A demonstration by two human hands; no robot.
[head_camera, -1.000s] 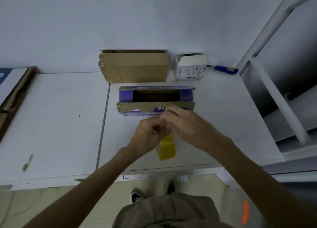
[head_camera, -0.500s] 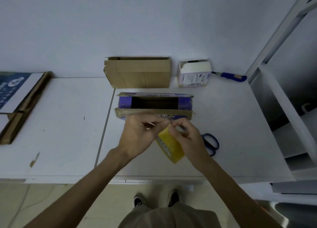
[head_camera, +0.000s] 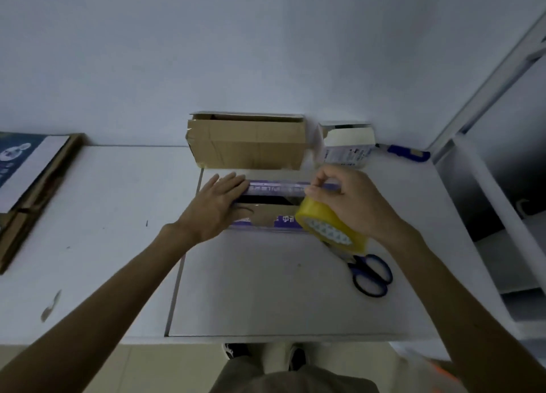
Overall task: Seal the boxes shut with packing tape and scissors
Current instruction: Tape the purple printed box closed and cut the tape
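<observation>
A white table (head_camera: 266, 289) fills most of the view, with a seam running from near to far left of its middle and a pale wall (head_camera: 266, 52) rising behind it. A grey shelving unit (head_camera: 487, 185) stands along the right edge, and flattened cartons (head_camera: 29, 185) lie at the far left. A brown cardboard box (head_camera: 248, 147) sits against the wall at the far side, its top flaps loose. Just in front of it lies the purple box (head_camera: 274, 215), the one being worked on. Its long flaps are folded in but not meeting, so a dark gap shows between them. The left hand (head_camera: 215, 206) lies flat on the left end of this box with its fingers straight, covering that end. The right hand (head_camera: 351, 203) hides the right end; its fingers curl around a roll of yellow tape (head_camera: 328, 227), and its thumb and forefinger pinch at the far flap. A glossy strip runs along that flap between the two hands, though the blur keeps me from telling how firmly it is stuck. A small white box (head_camera: 345, 147) stands right of the brown one, its top open. The scissors (head_camera: 370, 274), with blue and black handles, lie on the table near and right of the roll, which covers their blades. A blue-handled tool (head_camera: 409, 153) rests by the wall at the far right.
</observation>
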